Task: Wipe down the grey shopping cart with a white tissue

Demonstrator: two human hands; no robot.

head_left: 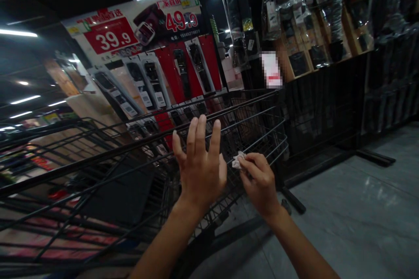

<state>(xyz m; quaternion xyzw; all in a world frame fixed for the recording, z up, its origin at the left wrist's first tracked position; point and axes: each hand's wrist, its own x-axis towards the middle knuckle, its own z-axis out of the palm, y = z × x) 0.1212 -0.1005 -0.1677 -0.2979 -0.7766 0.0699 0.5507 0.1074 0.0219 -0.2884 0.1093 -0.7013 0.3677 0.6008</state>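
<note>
In the head view a black wire shopping cart (140, 139) stretches from the lower left to the middle. My left hand (200, 165) is raised at its side with the fingers spread; whether it touches the wires I cannot tell. To the right of it, my right hand (260, 178) pinches a crumpled white tissue (238, 160) between thumb and fingers. The tissue is close to the cart's wire side. Inside the cart, a dark flat panel (121, 187) shows through the bars.
Behind the cart stands a display rack with packaged belts (152, 83) beneath a price sign (137, 30). More plastic-wrapped goods (301, 22) hang at the upper right. Grey floor tiles (353, 209) lie to the right, with dark rack feet (376, 157) on them.
</note>
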